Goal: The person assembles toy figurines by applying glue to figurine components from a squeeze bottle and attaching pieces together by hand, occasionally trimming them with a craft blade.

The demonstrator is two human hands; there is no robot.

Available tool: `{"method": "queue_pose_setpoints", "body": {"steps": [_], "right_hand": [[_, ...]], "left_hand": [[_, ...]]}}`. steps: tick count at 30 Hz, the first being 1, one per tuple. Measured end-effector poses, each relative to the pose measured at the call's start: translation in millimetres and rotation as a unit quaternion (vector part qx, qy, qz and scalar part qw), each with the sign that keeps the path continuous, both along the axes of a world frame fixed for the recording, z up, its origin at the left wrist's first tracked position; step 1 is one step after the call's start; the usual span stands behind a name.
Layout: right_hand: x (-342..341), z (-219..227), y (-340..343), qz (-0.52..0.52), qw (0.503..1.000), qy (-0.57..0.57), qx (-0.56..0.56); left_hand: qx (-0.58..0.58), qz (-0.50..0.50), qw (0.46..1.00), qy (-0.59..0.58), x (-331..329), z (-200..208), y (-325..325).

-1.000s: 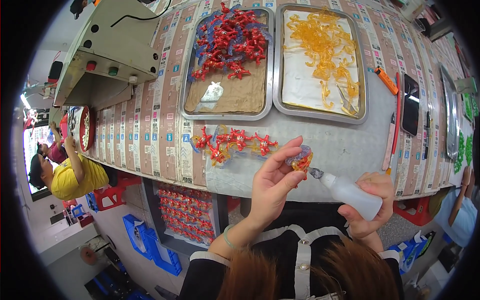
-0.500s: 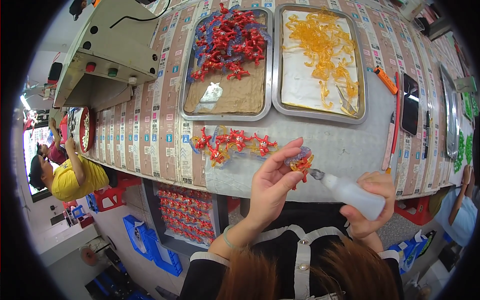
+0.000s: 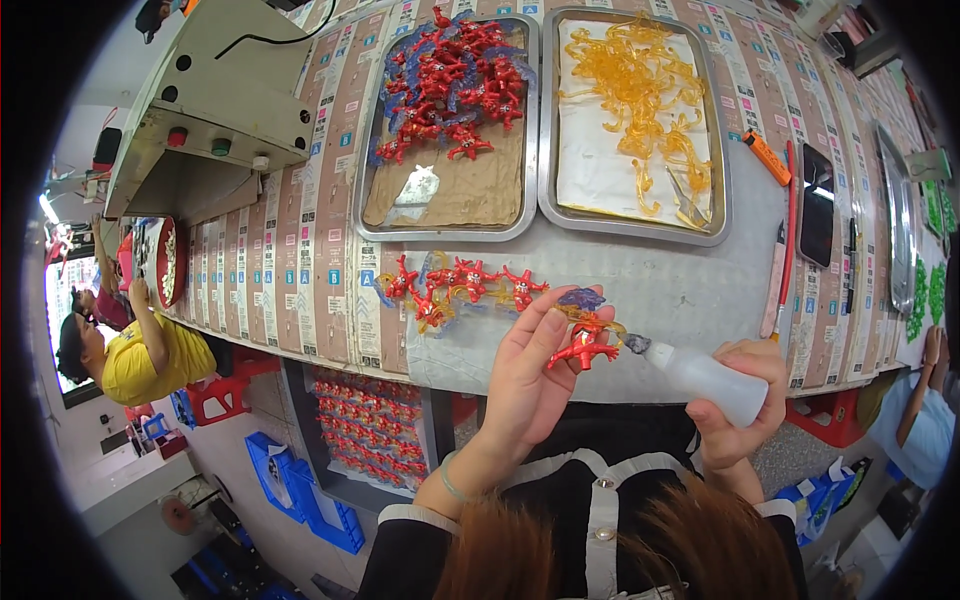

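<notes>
My left hand (image 3: 520, 380) pinches a small red toy figure (image 3: 583, 347) with clear purple and yellow parts, held above the near edge of the table. Compared with the others, its red body hangs below my fingers. In my right hand (image 3: 745, 390) is a translucent white squeeze bottle (image 3: 705, 380), tilted so its dark grey tip (image 3: 637, 343) points at the figure's yellow part. Whether the tip touches that part, I cannot tell. Left of my hands, several assembled red figures (image 3: 470, 280) lie in a row on the grey mat.
Behind stand a metal tray (image 3: 450, 200) of red and purple figures and another tray (image 3: 590, 195) of clear yellow pieces with tweezers (image 3: 687, 205). At right lie an orange cutter (image 3: 768, 158), a red stick (image 3: 787, 240) and a phone (image 3: 818, 205). A grey metal machine (image 3: 235, 110) stands left.
My left hand has turned the toy figure, so its red body now shows fully below the fingers. The bottle has shifted slightly and stays tilted toward the figure.
</notes>
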State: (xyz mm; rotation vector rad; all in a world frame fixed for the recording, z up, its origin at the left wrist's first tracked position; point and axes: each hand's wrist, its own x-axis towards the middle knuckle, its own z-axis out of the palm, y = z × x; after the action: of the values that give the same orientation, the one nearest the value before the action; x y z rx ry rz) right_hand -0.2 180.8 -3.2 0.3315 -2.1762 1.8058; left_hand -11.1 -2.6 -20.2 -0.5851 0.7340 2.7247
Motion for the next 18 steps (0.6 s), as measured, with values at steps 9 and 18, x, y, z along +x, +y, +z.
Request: {"method": "queue_pose_setpoints", "body": {"steps": [9, 18], "right_hand": [[-1.2, 0.5, -0.5, 0.009, 1.0, -0.004, 0.026], [-0.6, 0.3, -0.6, 0.007, 0.999, -0.003, 0.037]], "left_hand": [[0.004, 0.0, 1.0, 0.002, 0.9, 2.0, 0.9], [0.012, -0.002, 1.0, 0.003, 1.9, 0.9, 0.2]]}}
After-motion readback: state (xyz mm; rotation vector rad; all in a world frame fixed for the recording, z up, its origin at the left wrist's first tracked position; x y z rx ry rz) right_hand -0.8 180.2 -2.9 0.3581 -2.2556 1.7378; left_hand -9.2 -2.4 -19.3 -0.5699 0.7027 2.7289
